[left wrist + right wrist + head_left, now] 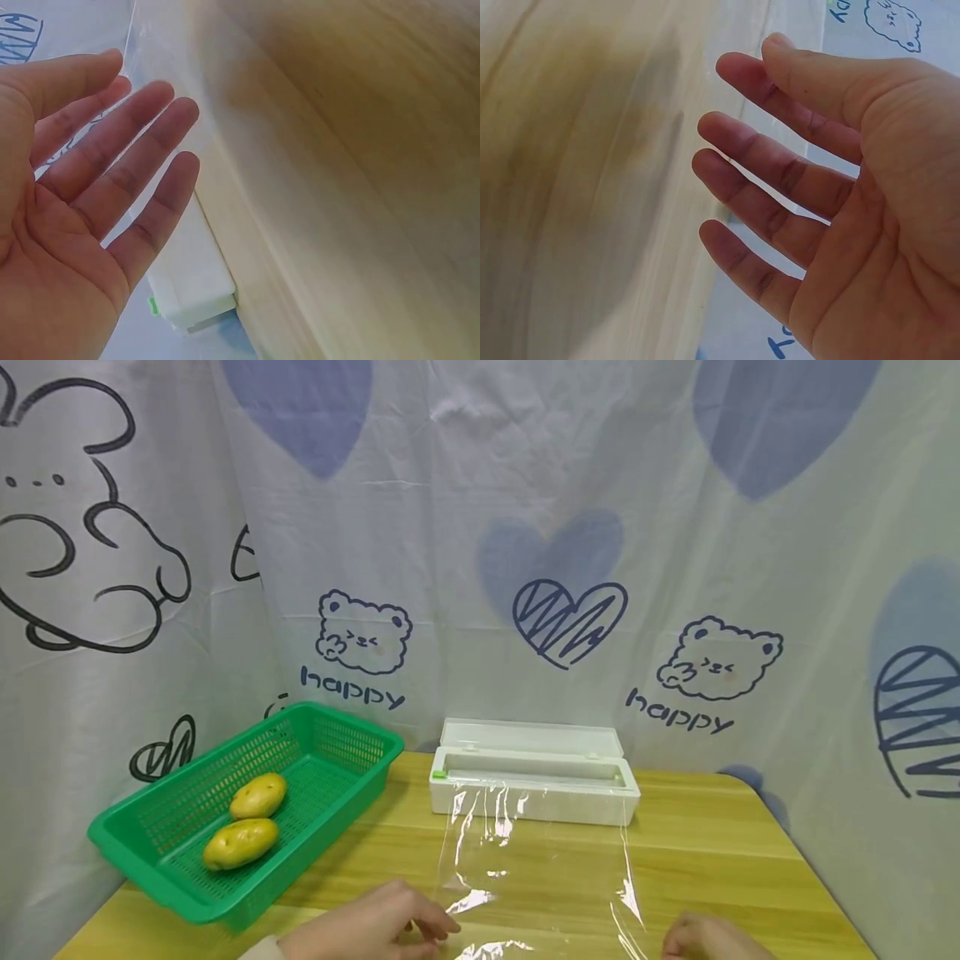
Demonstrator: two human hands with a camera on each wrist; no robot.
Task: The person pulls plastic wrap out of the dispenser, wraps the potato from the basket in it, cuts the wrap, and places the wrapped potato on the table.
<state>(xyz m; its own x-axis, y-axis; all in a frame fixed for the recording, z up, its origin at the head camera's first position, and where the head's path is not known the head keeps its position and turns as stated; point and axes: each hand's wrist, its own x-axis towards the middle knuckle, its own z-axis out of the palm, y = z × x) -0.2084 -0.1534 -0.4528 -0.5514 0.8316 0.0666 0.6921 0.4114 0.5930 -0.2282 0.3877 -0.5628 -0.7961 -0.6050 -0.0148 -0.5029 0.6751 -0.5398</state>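
Note:
A sheet of clear cling film runs from a white film dispenser box toward the front of the wooden table. Its hinged lid stands up at the back, and a small green piece sits at its left end. At the sheet's left edge is my left hand, whose fingers are relaxed and spread in the left wrist view, holding nothing. My right hand is just right of the sheet, partly cut off by the head view's lower edge. Its loosely bent fingers hold nothing.
On the left of the table stands a green plastic basket. Inside it lie two potatoes, one farther back and one nearer. A white printed curtain hangs behind the table and along its sides.

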